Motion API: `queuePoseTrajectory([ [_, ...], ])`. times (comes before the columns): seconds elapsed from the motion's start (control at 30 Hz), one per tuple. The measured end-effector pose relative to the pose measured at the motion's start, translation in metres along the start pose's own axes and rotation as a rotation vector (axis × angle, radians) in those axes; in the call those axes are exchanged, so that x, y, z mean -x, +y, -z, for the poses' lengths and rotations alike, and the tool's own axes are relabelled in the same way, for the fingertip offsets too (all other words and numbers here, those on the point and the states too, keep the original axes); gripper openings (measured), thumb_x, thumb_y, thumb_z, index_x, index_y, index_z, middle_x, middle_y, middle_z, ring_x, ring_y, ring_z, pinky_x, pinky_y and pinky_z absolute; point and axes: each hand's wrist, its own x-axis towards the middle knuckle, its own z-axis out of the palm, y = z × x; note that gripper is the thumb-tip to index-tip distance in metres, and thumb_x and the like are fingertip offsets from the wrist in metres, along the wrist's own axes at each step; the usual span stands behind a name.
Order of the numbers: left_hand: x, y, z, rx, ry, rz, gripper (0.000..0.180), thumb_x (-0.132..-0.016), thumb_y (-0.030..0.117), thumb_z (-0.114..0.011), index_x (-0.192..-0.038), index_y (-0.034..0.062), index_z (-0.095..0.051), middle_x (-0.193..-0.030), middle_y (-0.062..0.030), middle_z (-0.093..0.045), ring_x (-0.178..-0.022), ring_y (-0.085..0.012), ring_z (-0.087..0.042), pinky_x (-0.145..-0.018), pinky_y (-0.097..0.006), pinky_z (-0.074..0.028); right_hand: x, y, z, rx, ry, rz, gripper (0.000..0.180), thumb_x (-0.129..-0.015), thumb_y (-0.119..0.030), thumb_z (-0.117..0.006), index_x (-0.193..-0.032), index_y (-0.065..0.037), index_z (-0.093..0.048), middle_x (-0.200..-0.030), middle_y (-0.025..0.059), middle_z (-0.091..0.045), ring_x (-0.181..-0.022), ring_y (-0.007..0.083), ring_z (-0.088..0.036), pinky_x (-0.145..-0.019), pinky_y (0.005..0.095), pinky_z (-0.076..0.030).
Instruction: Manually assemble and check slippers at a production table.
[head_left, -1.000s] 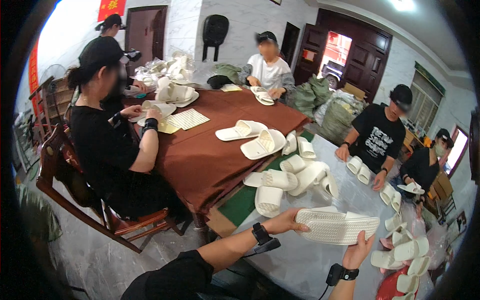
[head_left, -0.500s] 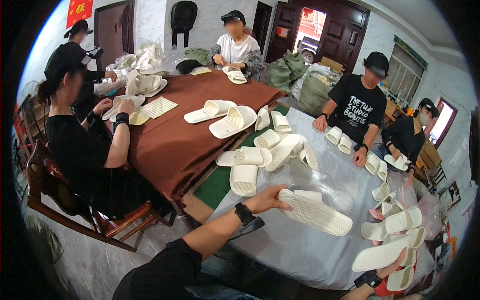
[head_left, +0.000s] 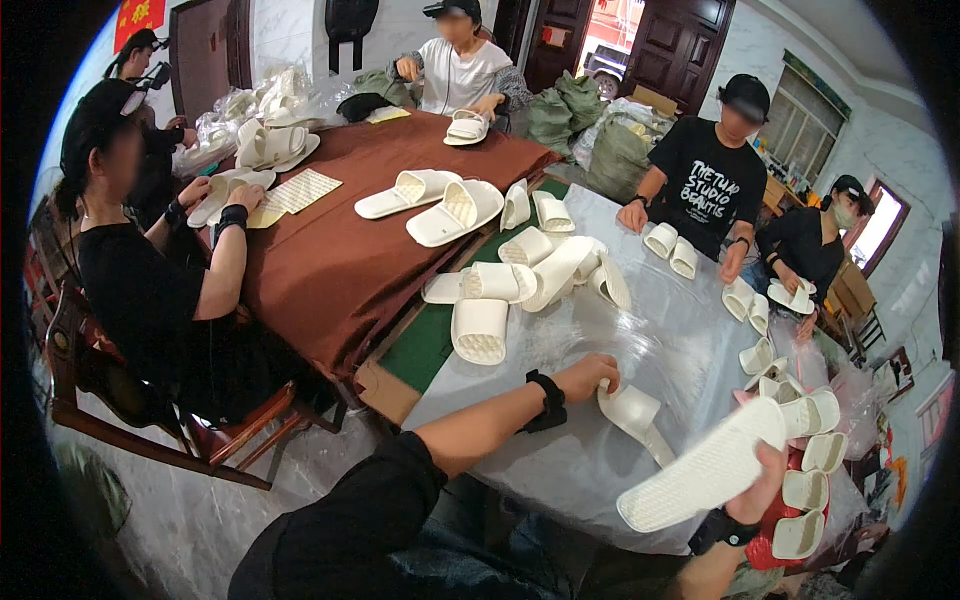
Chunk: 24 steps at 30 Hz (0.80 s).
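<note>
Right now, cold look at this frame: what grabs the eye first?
The white slippers everywhere: a loose pile mid-table where the brown cloth meets clear plastic sheeting. Nearest, the right hand holds one slipper sole-up, while the left hand touches another lying on the plastic. Several people sit around handling more.

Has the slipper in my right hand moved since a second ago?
Yes. The right hand has carried its white slipper off the left hand's, toward the table's near right edge.
</note>
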Motion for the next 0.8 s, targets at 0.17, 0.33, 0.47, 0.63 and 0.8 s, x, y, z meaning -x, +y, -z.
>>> queuePoseTrajectory([
  [0.17, 0.019, 0.071, 0.030, 0.204, 0.080, 0.216, 0.039, -0.083, 0.008, -0.065, -0.121, 0.0113, -0.052, -0.115, -0.0138, -0.052, -0.103, -0.0274, -0.054, -0.089, -0.037, -0.045, -0.014, 0.016, -0.046, 0.116, 0.081, -0.242, 0.041, -0.081, -0.011, -0.055, -0.118, 0.006, -0.053, -0.107, 0.0124, -0.061, -0.094, 0.0199, -0.059, -0.086, 0.0304, -0.045],
  [0.33, 0.069, 0.149, 0.045, 0.860, 0.100, 0.152, 0.088, -0.083, 0.020, -0.072, -0.149, 0.0153, -0.015, -0.122, -0.0149, -0.048, -0.106, -0.0216, -0.054, -0.087, -0.034, -0.049, -0.041, 0.066, -0.093, 0.266, -0.127, -0.255, 0.026, -0.090, -0.016, -0.049, -0.106, 0.003, -0.055, -0.098, 0.0114, -0.060, -0.091, 0.0200, -0.056, -0.082, 0.0316, -0.043],
  [0.47, 0.086, 0.159, 0.021, 0.692, 0.216, 0.383, 0.111, -0.078, 0.010, -0.074, -0.149, 0.0233, 0.011, -0.114, -0.0149, -0.054, -0.092, -0.0204, -0.059, -0.077, -0.030, -0.050, -0.033, 0.099, -0.116, 0.689, -0.359, -0.060, 0.024, -0.096, -0.023, -0.048, -0.094, 0.000, -0.048, -0.084, 0.0143, -0.051, -0.078, 0.0280, -0.048, -0.074, 0.0380, -0.039],
  [0.63, 0.126, 0.137, 0.026, 0.946, 0.205, 0.680, 0.105, -0.080, 0.004, -0.068, -0.150, 0.0282, 0.006, -0.099, -0.0071, -0.060, -0.085, -0.0129, -0.056, -0.067, -0.023, -0.045, -0.021, 0.098, -0.079, 0.423, -0.490, -0.455, 0.026, -0.095, -0.018, -0.051, -0.116, -0.003, -0.053, -0.107, 0.0020, -0.059, -0.094, 0.0098, -0.052, -0.081, 0.0247, -0.044],
  [0.8, 0.139, 0.119, 0.018, 1.086, 0.186, 0.751, 0.098, -0.080, 0.003, -0.069, -0.151, 0.0215, -0.004, -0.092, -0.0040, -0.060, -0.077, -0.0088, -0.053, -0.067, -0.023, -0.044, -0.004, 0.097, -0.028, 0.569, -0.749, -0.388, 0.056, -0.088, -0.006, -0.059, -0.140, -0.007, -0.039, -0.128, 0.0096, -0.052, -0.113, 0.0159, -0.051, -0.083, 0.0275, -0.048],
])
